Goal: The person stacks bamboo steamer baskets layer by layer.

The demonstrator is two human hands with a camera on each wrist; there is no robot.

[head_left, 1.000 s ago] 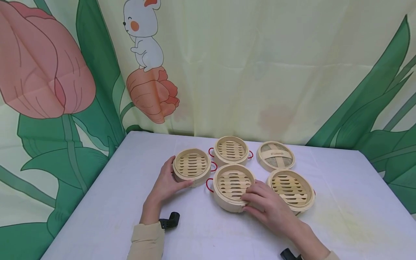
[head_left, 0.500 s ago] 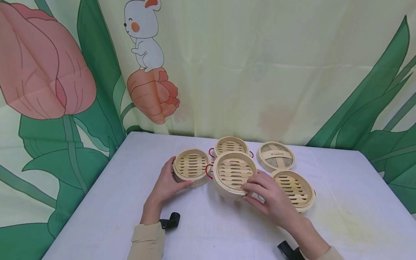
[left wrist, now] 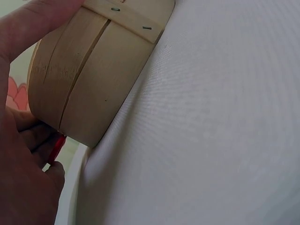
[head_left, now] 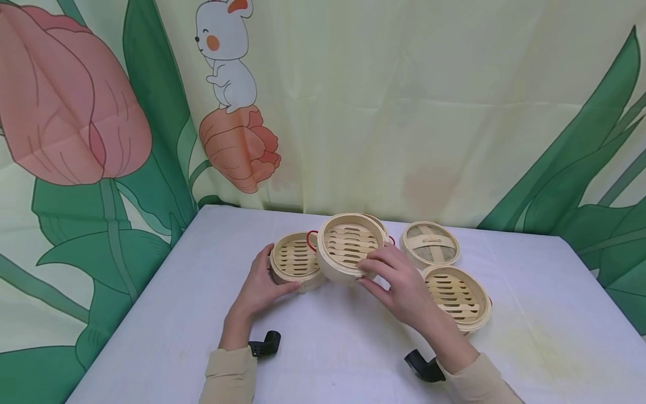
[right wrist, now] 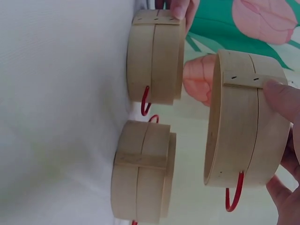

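My right hand (head_left: 404, 286) pinches the near right rim of a bamboo steamer basket (head_left: 350, 247) with red handles, raised off the table. In the right wrist view this basket (right wrist: 246, 122) hangs apart from two standing ones. My left hand (head_left: 259, 286) grips the left basket (head_left: 294, 258), thumb in front and fingers behind its side; the left wrist view shows that basket (left wrist: 98, 70) resting on the cloth. Behind the raised basket, the rear basket (right wrist: 143, 171) is mostly hidden in the head view.
A bamboo lid (head_left: 431, 244) with a crossed strap lies at the back right. Another slatted basket (head_left: 456, 297) stands in front of it, beside my right forearm. White cloth (head_left: 323, 359) covers the table; a printed curtain (head_left: 454, 112) hangs behind.
The right hand has lifted its basket off the table and carried it back and a little left, partly over the left and rear baskets in view. The left hand has barely moved.
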